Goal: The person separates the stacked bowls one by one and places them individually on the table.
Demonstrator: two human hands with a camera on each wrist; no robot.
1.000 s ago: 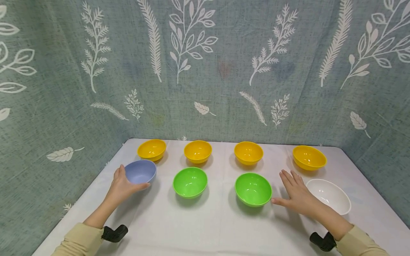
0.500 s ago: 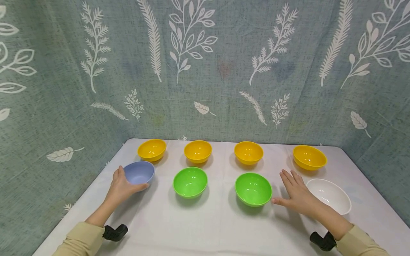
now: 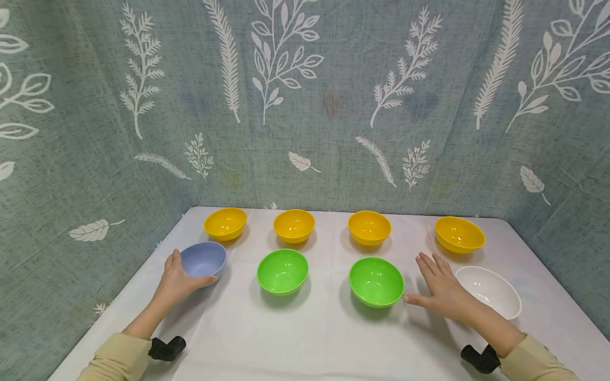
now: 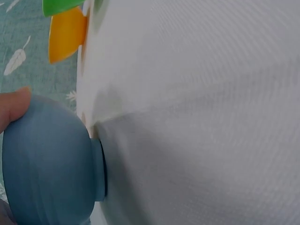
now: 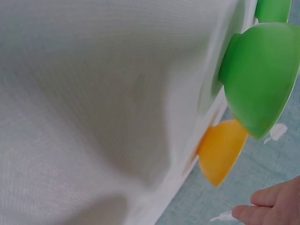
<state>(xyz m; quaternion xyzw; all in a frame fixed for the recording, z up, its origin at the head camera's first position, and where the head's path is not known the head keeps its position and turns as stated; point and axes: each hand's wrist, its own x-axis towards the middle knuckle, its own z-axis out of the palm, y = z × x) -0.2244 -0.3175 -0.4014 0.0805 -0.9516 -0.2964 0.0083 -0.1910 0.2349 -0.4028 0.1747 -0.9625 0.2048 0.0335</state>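
My left hand (image 3: 177,280) grips a blue bowl (image 3: 205,258) by its sides, thumb at the near right and fingers at the left. In the left wrist view the bowl's foot is right at the white cloth, and the thumb (image 4: 16,105) lies along the rim. My right hand (image 3: 443,293) is held with straight fingers, thumb spread towards the right green bowl (image 3: 376,283). Behind that hand and partly covered by it is a white bowl (image 3: 495,296). Only fingers (image 5: 262,208) of the right hand show in the right wrist view.
Another green bowl (image 3: 283,272) stands between the blue one and the right green one. Along the back edge of the white table (image 3: 305,338) runs a row of several yellow bowls (image 3: 294,226). A leaf-patterned curtain (image 3: 305,116) encloses the back and sides.
My left hand has shifted the blue bowl slightly left and towards me, away from the leftmost yellow bowl. The right hand has stayed in place.
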